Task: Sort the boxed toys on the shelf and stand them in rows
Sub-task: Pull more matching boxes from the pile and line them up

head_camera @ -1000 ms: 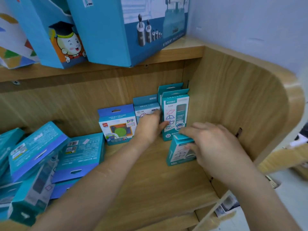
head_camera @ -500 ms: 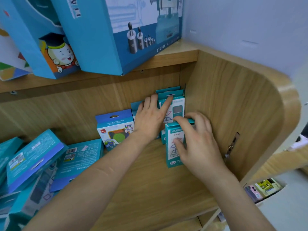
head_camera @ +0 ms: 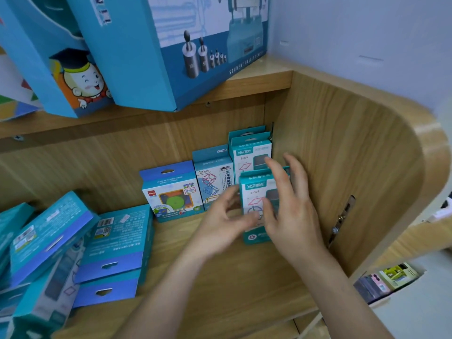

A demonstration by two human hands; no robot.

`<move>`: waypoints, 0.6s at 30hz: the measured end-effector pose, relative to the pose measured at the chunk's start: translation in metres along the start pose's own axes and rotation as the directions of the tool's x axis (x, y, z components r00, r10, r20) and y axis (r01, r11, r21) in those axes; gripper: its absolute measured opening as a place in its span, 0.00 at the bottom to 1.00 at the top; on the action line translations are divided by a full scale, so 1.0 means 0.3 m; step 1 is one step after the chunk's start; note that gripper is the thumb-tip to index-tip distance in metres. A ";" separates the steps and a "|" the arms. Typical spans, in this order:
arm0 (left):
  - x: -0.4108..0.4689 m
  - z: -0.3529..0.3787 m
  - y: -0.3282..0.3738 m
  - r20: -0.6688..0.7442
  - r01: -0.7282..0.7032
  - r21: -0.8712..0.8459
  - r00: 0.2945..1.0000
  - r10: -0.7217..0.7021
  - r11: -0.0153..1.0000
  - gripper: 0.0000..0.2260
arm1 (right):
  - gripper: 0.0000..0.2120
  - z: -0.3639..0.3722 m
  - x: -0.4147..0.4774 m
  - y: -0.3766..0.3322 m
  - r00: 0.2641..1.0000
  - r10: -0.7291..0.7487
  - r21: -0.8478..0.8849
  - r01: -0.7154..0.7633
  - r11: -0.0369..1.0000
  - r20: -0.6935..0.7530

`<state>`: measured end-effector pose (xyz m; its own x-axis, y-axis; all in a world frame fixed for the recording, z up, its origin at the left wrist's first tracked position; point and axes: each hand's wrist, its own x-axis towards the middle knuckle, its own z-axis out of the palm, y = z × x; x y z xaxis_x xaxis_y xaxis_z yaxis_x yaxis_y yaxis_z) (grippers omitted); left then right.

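Note:
At the back right corner of the wooden shelf (head_camera: 220, 277), small boxed toys stand upright in a row. They are a blue box with a green disc (head_camera: 171, 192), a teal box with cube frames (head_camera: 211, 179) and two teal XISE boxes (head_camera: 249, 150), one behind the other. A third teal XISE box (head_camera: 254, 189) stands upright in front of those two. My left hand (head_camera: 220, 221) hovers at its left edge with loosely curled fingers, thumb close to its front. My right hand (head_camera: 291, 209) is spread in front of its right side, fingers straight, gripping nothing.
A loose pile of teal and blue boxes (head_camera: 73, 248) lies flat and tilted on the shelf's left half. Large blue boxes (head_camera: 146, 50) stand on the upper shelf. The curved side panel (head_camera: 354, 155) with a metal fitting (head_camera: 342, 216) closes the right. Small packs (head_camera: 386, 280) sit lower right.
My right hand stood the teal box upright in front of the back XISE boxes and let it go. My left hand drew back from the rear boxes to the front box's left edge.

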<state>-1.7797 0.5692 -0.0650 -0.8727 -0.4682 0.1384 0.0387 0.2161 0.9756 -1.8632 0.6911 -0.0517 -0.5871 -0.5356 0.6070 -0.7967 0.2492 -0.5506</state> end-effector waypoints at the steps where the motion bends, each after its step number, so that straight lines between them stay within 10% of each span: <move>1: 0.000 0.022 -0.030 -0.053 -0.030 0.117 0.998 0.036 0.993 0.17 | 0.35 0.002 0.002 -0.001 1.000 -0.011 -0.009 0.011 1.000 -0.022; 6: 0.076 0.042 -0.063 -0.351 0.011 0.298 0.931 0.099 0.954 0.10 | 0.34 0.017 -0.017 -0.004 0.997 -0.051 -0.015 0.050 0.999 -0.066; 12: 0.149 0.011 -0.065 -0.299 0.003 0.714 0.905 0.301 0.700 0.13 | 0.35 0.052 -0.069 0.048 0.993 0.081 0.046 -0.085 0.995 0.087; 18: 0.163 0.027 -0.049 -0.316 0.033 0.725 0.903 0.290 0.688 0.13 | 0.36 0.066 -0.057 0.061 0.983 0.090 0.030 -0.096 0.995 0.160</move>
<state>-1.8269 0.5501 -0.0739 -0.6230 -0.6312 0.4620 -0.3546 0.7544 0.5524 -1.8648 0.6889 -0.0835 -0.6262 -0.6328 0.4554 -0.7316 0.2752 -0.6237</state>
